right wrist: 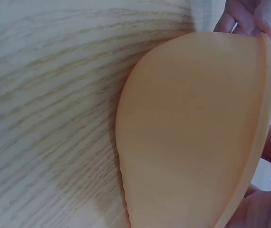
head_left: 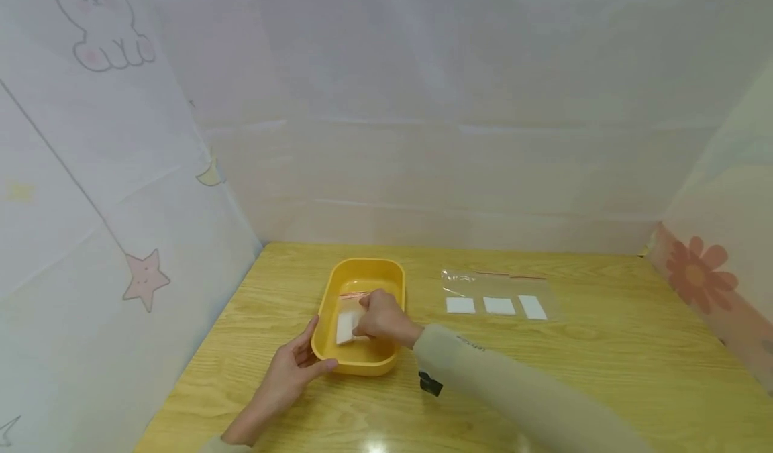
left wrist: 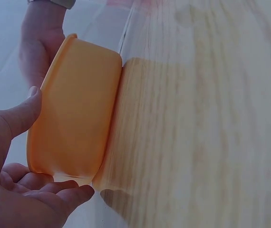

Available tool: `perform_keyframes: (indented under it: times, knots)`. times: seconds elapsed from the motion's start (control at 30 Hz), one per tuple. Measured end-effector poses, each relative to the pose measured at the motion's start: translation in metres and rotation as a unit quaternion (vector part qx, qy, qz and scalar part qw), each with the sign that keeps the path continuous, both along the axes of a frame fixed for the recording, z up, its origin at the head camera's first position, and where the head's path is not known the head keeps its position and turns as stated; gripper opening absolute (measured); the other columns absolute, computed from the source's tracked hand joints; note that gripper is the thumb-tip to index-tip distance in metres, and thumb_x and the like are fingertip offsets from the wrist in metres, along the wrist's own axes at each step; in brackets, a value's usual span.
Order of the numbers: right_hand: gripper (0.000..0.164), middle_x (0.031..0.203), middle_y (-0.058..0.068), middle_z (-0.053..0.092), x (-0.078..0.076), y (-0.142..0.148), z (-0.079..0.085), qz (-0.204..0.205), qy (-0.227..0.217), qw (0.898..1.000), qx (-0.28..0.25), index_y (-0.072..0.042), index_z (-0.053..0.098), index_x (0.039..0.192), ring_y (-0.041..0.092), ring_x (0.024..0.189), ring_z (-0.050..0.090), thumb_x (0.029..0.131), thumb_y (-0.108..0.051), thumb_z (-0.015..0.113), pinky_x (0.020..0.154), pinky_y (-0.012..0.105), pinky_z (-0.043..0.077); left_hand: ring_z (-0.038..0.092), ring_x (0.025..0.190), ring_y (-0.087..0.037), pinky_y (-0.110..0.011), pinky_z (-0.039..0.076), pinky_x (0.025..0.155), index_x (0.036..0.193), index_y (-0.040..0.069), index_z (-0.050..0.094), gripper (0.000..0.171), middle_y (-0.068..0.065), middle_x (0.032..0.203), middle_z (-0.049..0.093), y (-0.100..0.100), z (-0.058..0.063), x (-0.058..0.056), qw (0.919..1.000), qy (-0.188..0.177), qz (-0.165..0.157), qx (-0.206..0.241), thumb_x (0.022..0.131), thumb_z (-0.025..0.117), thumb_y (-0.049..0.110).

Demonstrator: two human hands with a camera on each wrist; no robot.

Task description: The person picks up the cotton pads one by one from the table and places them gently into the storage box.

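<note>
A yellow plastic bin point(head_left: 356, 367) stands on the wooden table. My left hand point(head_left: 284, 372) holds its near left corner, the thumb on the near rim and the fingers along the left side; the left wrist view shows this hand point(left wrist: 21, 190) against the bin's outer wall point(left wrist: 76, 109). Inside lies a clear zip bag with a red seal line and a white rectangular piece point(head_left: 345, 328). My right hand point(head_left: 383, 319) reaches over the right rim and grips the bag with bent fingers, covering part of it. From the right wrist, the bin wall point(right wrist: 188, 128) hides most of that hand.
Right of the bin, clear zip bags point(head_left: 501, 285) with red seal lines lie flat side by side, holding white rectangular pieces point(head_left: 498, 306). A pale printed sheet point(head_left: 423, 137) stands behind the wooden table point(head_left: 543, 386), with further sheets at both sides.
</note>
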State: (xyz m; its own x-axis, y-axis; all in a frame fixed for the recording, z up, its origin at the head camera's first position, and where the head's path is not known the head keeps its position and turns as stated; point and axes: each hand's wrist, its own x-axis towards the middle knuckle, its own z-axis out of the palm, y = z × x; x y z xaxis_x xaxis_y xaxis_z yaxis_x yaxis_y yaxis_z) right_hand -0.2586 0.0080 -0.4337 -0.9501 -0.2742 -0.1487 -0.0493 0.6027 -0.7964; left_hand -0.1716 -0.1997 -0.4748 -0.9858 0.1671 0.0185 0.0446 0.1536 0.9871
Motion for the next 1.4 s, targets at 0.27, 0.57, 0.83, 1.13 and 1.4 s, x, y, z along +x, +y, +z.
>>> perform_keyframes:
  times: [0.27,0.57,0.83,1.13,1.4]
  knots:
    - [0.059,0.13,0.026,0.066,0.006,-0.001,0.011,0.024,0.025,0.996,0.082,0.011,0.067,0.127,0.031,0.107,0.061,0.077,-0.008,0.093,0.1,0.046,0.056,0.045,0.144,-0.039,-0.031,0.049,0.107,0.166,0.003,0.026,0.089,-0.019,0.167,0.029,-0.002,0.0,0.0,0.9999,0.007,-0.007,0.006,0.094,0.079,0.002]
    - [0.048,0.114,0.014,0.071,0.016,0.003,0.033,0.084,0.064,0.983,0.152,0.005,0.07,0.119,0.025,0.101,0.067,0.082,-0.015,0.093,0.083,0.035,0.06,0.045,0.144,-0.039,-0.031,0.049,0.107,0.166,0.004,0.027,0.089,-0.019,0.167,0.03,-0.004,0.0,0.0,1.0,0.006,-0.002,0.002,0.094,0.079,0.002]
    - [0.037,0.114,0.016,0.076,0.026,0.05,0.073,0.114,0.124,0.981,0.099,-0.001,0.076,0.125,0.029,0.1,0.072,0.091,-0.013,0.084,0.075,0.032,0.062,0.046,0.144,-0.039,-0.033,0.048,0.109,0.166,0.003,0.027,0.089,-0.02,0.166,0.031,-0.001,-0.001,-0.001,1.0,0.0,-0.002,0.005,0.094,0.08,0.004]
    - [0.031,0.1,0.002,0.075,0.038,0.142,0.078,0.102,0.183,0.976,0.054,-0.001,0.076,0.125,0.012,0.062,0.055,0.096,-0.011,0.079,0.054,0.029,0.049,0.046,0.144,-0.037,-0.032,0.049,0.107,0.165,0.005,0.03,0.088,-0.017,0.167,0.031,-0.001,0.0,0.001,0.9998,-0.011,0.016,0.003,0.094,0.081,0.006]
    - [0.031,0.092,-0.004,0.074,0.049,0.201,0.044,0.108,0.184,0.976,0.046,0.001,0.078,0.12,0.008,0.055,0.048,0.093,-0.012,0.082,0.051,0.026,0.045,0.049,0.142,-0.037,-0.033,0.051,0.105,0.165,0.007,0.032,0.088,-0.016,0.167,0.032,-0.007,0.003,0.003,0.9995,-0.009,0.027,-0.012,0.093,0.083,0.009]
